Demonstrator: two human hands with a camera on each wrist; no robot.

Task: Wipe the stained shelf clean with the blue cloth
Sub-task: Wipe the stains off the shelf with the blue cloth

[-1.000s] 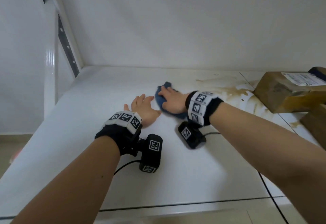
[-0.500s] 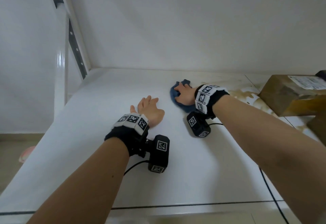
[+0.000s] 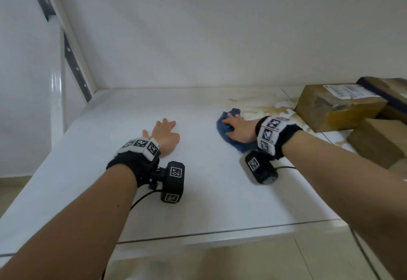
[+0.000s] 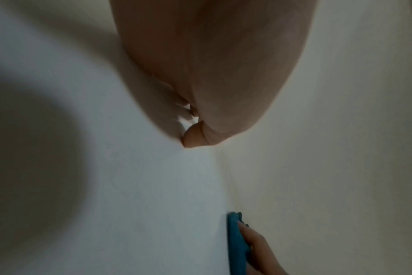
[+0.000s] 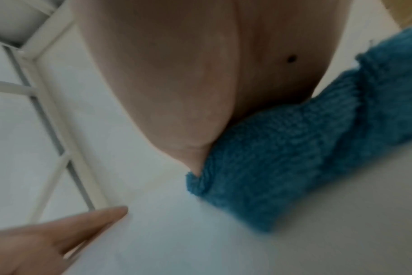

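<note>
The white shelf (image 3: 209, 191) carries a brown stain (image 3: 264, 107) at its back right. A bunched blue cloth (image 3: 222, 123) lies at the stain's left edge. My right hand (image 3: 239, 128) lies on top of the cloth and presses it down onto the shelf. The right wrist view shows the cloth (image 5: 294, 148) squeezed under the palm (image 5: 176, 74). My left hand (image 3: 164, 135) rests flat on the bare shelf to the left, fingers spread, holding nothing. The left wrist view shows the cloth (image 4: 235, 247) under a straight finger of the right hand (image 4: 259, 247).
Stained cardboard boxes (image 3: 337, 105) (image 3: 378, 141) stand at the right, close to the stain. A white wall closes the back. A slotted metal upright (image 3: 74, 63) marks the shelf's back left corner. The shelf's front edge runs just under my forearms.
My right hand has slid the cloth right and farther back, away from the left hand and up to the stain's edge. The left hand has stayed flat on the shelf.
</note>
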